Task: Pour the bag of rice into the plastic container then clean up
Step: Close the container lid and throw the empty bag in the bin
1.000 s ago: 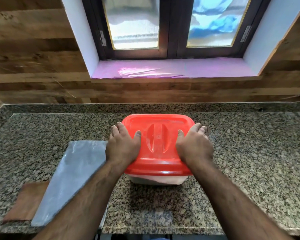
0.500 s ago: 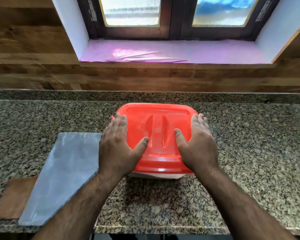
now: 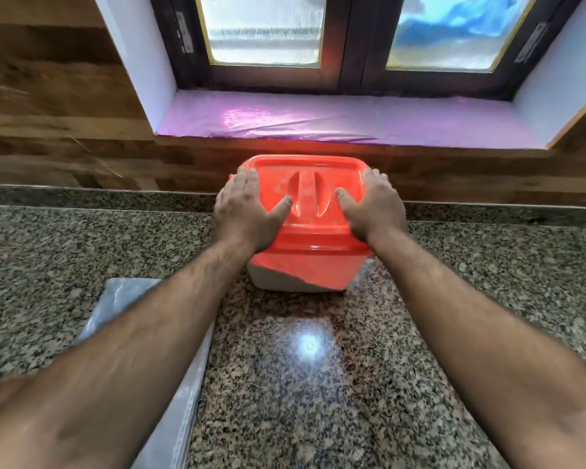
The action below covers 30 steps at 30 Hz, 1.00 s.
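Item: plastic container [image 3: 298,275], translucent body with rice visible low inside, red lid [image 3: 305,198] fitted on top. Location: far centre of the granite worktop [image 3: 471,299], its far side close to the raised back ledge under the window.

Orientation: long axis runs left to right across the scene; the two moulded ridges of the lid's handle run near to far, crosswise to that axis. The short ends face left and right, one toward each hand.

Left hand [image 3: 247,208]: lies flat over the left end of the lid, fingers straight and pointing far, thumb spread toward the handle; pressing, not gripping.

Right hand [image 3: 374,206]: mirrors it on the right end, fingers extended over the edge, thumb angled inward; also pressing flat.

Key relation: the container sits directly between the hands and under the palms, both equally near (neither arm has the advantage), so any further push goes straight far, toward the ledge.

Remaining for clean-up, by judgement: the emptied clear bag [image 3: 129,309] lies flat at near left, partly under the left forearm, well apart from the container.
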Each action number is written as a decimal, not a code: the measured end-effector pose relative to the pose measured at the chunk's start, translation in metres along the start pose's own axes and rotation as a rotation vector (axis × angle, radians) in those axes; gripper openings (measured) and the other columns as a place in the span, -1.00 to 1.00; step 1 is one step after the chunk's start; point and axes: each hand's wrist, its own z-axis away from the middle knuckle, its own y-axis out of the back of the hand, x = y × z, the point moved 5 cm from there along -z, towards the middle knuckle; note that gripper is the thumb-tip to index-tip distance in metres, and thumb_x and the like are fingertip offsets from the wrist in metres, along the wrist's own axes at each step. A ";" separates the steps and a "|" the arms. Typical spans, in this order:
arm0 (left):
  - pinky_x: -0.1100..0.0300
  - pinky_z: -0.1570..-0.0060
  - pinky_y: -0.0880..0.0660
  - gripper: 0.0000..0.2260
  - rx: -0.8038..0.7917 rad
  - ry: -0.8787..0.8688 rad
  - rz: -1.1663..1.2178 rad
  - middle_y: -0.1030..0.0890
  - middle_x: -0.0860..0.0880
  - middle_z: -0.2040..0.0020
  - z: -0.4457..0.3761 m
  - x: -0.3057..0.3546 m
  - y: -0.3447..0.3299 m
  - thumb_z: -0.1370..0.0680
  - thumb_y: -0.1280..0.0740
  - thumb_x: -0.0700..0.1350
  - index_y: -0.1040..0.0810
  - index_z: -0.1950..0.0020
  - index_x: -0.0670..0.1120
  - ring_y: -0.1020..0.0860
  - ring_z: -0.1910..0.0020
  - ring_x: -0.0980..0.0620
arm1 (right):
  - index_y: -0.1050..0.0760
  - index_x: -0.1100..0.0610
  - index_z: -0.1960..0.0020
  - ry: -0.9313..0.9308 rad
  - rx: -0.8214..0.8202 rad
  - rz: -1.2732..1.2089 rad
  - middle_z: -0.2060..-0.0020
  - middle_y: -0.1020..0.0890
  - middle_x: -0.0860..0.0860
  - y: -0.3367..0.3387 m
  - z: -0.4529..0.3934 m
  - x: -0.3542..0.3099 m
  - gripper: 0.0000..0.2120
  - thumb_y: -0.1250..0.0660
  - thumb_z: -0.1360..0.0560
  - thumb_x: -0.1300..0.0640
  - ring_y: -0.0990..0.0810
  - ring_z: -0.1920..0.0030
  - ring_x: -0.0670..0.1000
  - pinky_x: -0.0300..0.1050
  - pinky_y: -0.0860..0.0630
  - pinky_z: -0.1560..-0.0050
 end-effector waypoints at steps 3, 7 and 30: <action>-0.10 -0.69 -0.10 -0.11 -0.021 0.014 -0.007 -0.12 -0.12 -0.76 -0.029 0.004 -0.004 -0.59 -0.15 0.42 -0.11 -0.76 -0.10 -0.12 -0.73 -0.13 | -0.28 0.20 -0.65 0.002 0.002 0.012 -0.62 -0.36 0.18 -0.004 -0.029 -0.006 -0.24 -0.28 -0.62 -0.25 -0.28 -0.64 0.14 0.02 -0.27 -0.60; -0.09 -0.69 -0.09 -0.11 -0.011 0.009 -0.010 -0.11 -0.11 -0.76 -0.039 0.003 -0.007 -0.60 -0.14 0.42 -0.09 -0.76 -0.10 -0.12 -0.73 -0.12 | -0.38 0.18 -0.60 0.001 0.064 0.020 -0.54 -0.47 0.16 -0.008 -0.037 -0.006 -0.29 -0.28 -0.62 -0.26 -0.41 -0.57 0.15 0.05 -0.38 -0.53; -0.06 -0.32 -0.58 -0.50 -0.203 0.612 0.219 -0.68 -0.20 -0.35 0.179 -0.292 -0.022 -0.56 -0.40 0.04 -0.54 -0.49 -0.05 -0.64 -0.32 -0.25 | -0.52 0.03 0.04 -0.289 -0.814 -0.369 0.15 -0.64 0.06 -0.219 0.244 -0.067 -0.60 -0.52 -0.32 -0.22 -0.55 0.26 0.03 -0.12 -0.47 0.36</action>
